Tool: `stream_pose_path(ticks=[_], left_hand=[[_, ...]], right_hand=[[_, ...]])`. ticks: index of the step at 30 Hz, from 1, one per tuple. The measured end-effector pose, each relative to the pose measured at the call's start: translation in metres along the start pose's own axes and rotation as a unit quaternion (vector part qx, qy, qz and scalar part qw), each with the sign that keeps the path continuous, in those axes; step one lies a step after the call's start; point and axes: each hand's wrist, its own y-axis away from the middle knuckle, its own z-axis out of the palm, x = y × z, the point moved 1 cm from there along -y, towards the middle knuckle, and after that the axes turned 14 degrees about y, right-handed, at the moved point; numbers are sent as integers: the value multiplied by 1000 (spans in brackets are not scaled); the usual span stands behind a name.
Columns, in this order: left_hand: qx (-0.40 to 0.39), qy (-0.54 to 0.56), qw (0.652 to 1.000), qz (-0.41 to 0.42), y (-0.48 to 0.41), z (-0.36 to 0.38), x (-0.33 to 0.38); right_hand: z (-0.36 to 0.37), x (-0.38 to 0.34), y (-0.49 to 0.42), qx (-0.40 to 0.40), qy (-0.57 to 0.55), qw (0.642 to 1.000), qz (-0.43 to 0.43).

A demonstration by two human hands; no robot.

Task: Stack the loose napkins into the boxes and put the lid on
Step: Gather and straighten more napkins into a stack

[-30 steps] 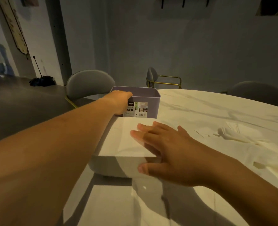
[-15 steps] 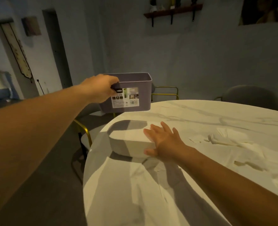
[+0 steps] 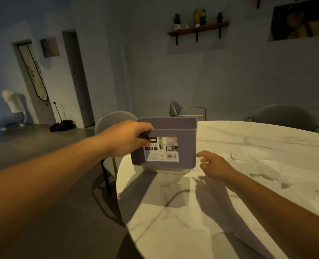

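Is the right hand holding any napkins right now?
No, the right hand holds nothing beside the purple box, while the loose napkins lie on the table to its right.

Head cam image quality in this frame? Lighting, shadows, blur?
Head view: room dim and bluish, warm light only on the table; hard arm shadows cross it; label on the purple box is soft, text unreadable; white napkins nearly blend into the tabletop; wide-angle lens tilts the doorway.

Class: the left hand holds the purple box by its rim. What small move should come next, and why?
Probably lower the purple box onto bare table near the napkins: the left hand grips it over the white box, and the napkins lie loose.
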Motion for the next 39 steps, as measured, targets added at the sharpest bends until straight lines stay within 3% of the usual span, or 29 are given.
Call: stream_pose_path(ticks=[4, 9, 15, 18, 21, 27, 35, 37, 39], left_hand=[[-3, -20, 1000, 14, 22, 20, 7], [-20, -105, 994, 13, 33, 42, -8], [-29, -130, 990, -39, 30, 61, -41], [-37, -103, 993, -41, 26, 65, -48], [-35, -118, 991, -48, 21, 66, -48], [102, -131, 985, 46, 11, 82, -16], [199, -62, 951, 227, -18, 143, 37], [199, -25, 956, 213, -26, 159, 56], [202, 34, 970, 134, -34, 174, 73]], right_hand=[[0, 0, 15, 0, -100, 995, 24], [8, -12, 25, -30, -85, 996, 5], [24, -19, 20, -89, -33, 995, -14], [30, -14, 25, -73, 104, 991, -38], [44, 0, 36, -81, 302, 947, -70], [64, 31, 44, -17, 327, 939, -103], [49, 53, 48, -37, 307, 948, -78], [38, 67, 54, -36, 319, 946, -50], [26, 81, 61, -38, 304, 952, -23]])
